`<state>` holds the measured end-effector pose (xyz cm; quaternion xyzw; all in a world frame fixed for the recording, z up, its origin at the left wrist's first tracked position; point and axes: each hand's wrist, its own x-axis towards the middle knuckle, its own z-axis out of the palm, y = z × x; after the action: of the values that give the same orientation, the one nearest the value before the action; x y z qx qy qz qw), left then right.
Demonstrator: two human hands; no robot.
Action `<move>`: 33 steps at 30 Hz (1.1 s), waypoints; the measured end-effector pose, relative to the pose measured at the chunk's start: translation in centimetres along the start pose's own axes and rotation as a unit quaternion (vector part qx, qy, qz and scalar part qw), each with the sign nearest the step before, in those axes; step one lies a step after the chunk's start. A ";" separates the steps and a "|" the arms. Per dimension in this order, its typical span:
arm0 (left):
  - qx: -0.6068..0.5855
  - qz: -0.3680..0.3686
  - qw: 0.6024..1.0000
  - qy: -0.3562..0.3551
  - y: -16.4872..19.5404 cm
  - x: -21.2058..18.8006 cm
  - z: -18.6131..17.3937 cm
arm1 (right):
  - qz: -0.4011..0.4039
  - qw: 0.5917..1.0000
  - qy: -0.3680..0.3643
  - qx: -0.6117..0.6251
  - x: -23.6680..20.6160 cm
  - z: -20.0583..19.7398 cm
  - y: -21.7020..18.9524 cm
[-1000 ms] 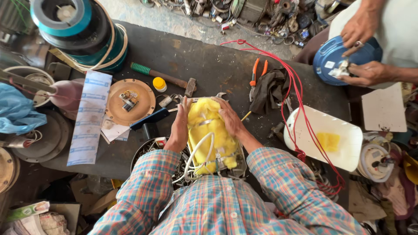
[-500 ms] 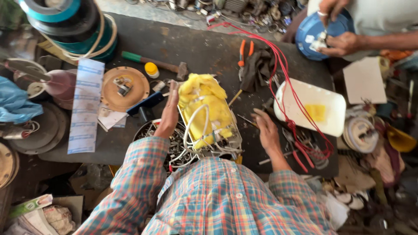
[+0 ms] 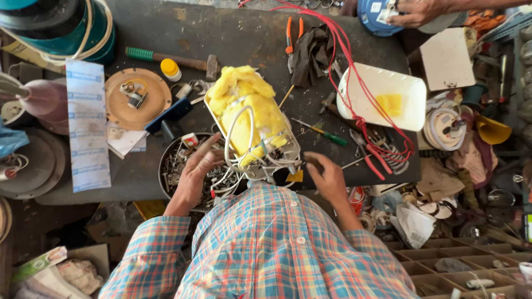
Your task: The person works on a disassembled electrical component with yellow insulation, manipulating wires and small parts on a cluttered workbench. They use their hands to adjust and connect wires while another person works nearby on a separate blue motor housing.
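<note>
While both hands work at the near edge of the workbench (image 3: pixel 255 39), the left hand (image 3: pixel 195 173) lies open, fingers spread, over the round pan of small metal parts (image 3: pixel 173 166), touching the white wires (image 3: pixel 235 130) of the yellow-padded appliance unit (image 3: pixel 250 113). The right hand (image 3: pixel 327 176) hovers loosely open, holding nothing, just beside that unit. One hammer (image 3: pixel 166 56), one green screwdriver (image 3: pixel 321 133) and one white tray (image 3: pixel 382 102) lie on the bench. Another person's hand (image 3: pixel 413 11) grips a blue round housing (image 3: pixel 377 14) at the far right corner.
</note>
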<state>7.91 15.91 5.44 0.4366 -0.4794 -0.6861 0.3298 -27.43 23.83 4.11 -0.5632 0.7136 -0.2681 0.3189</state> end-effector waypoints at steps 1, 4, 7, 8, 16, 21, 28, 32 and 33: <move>0.022 -0.018 0.999 -0.016 0.2 -0.7 -0.2 | -0.024 1.000 -0.006 -0.010 0.2 0.1 -1.3; 0.075 -0.062 0.993 -0.065 0.3 -2.0 -0.8 | -0.094 0.995 -0.011 -0.029 1.8 0.7 -4.6; 0.148 -0.074 0.980 -0.114 -0.5 -3.2 -0.8 | -0.157 0.987 0.010 -0.044 2.5 1.6 -7.0; 0.209 -0.053 0.968 -0.127 -0.9 -3.6 -0.7 | -0.187 0.980 0.024 -0.059 2.8 2.0 -7.6; 0.303 -0.093 0.943 -0.102 -3.6 -5.0 -0.3 | -0.230 0.951 0.023 -0.205 3.4 6.0 -9.1; 0.271 -0.071 0.957 -0.069 -1.9 -5.0 -1.6 | -0.153 0.987 0.039 -0.041 2.2 4.3 -6.2; 0.299 -0.103 0.940 -0.128 1.3 -4.9 -0.8 | -0.103 0.994 0.007 0.046 -3.1 2.7 -2.5; 0.328 -0.118 0.932 -0.102 0.5 -4.1 -0.2 | -0.164 0.986 -0.029 0.019 -4.8 4.1 -3.0; 0.339 -0.123 0.929 -0.081 0.0 -3.7 -0.1 | -0.188 0.982 -0.035 0.004 -5.1 4.4 -3.4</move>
<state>9.49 19.14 6.51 0.5207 -0.6511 -0.5512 0.0354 -21.13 27.90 4.57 -0.6950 0.5824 -0.3064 0.2898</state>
